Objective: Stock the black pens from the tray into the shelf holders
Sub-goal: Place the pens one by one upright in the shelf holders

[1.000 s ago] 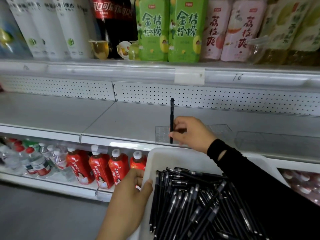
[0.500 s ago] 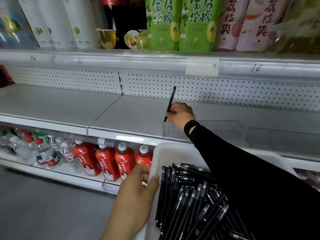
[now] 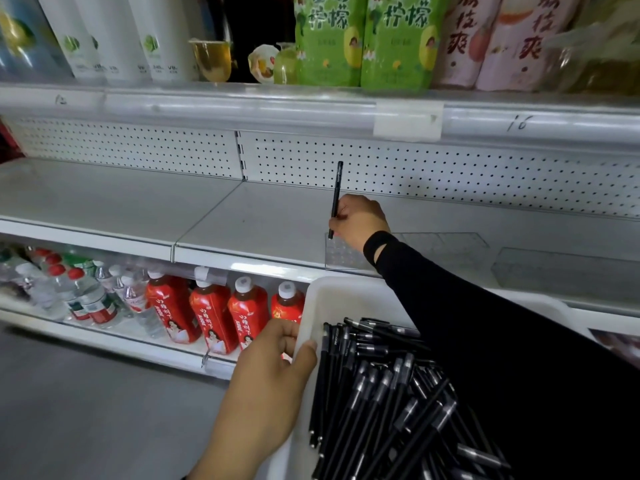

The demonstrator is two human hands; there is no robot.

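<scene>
Right now the white tray (image 3: 333, 289) is the reference point; everything is placed from it.

- Left hand (image 3: 273, 372): grips the tray's left rim, thumb hooked over the edge to the inside, fingers curled round the outside wall.
- Black pens (image 3: 381, 393): a loose heap inside the tray, mostly lying lengthwise, clips and grips showing grey.
- Right hand (image 3: 360, 220): reaches past the tray's far-left corner, out over the middle shelf (image 3: 259, 223). Black sleeve (image 3: 485, 323) crosses above the tray's right half.
- Single pen (image 3: 335, 199): pinched between the right thumb and curled fingers, nearly upright, top leaning slightly right. Lower tip sits at the left edge of the clear holder (image 3: 450, 247), which lies on the shelf just beyond the tray's far rim. Cannot tell whether the tip is in a slot or only touching the holder.
- Second clear holder (image 3: 554, 271): also beyond the tray's far rim, towards its right end.
- Pegboard back wall (image 3: 450, 174): further back from the tray, behind the upright pen.
- Red bottles (image 3: 211, 317): left of the tray, on the lower shelf; water bottles (image 3: 79, 292) further left still.
- Green cartons (image 3: 360, 39): high above the tray, on the top shelf, with a blank price tag (image 3: 408, 119) on the rail under them.
</scene>
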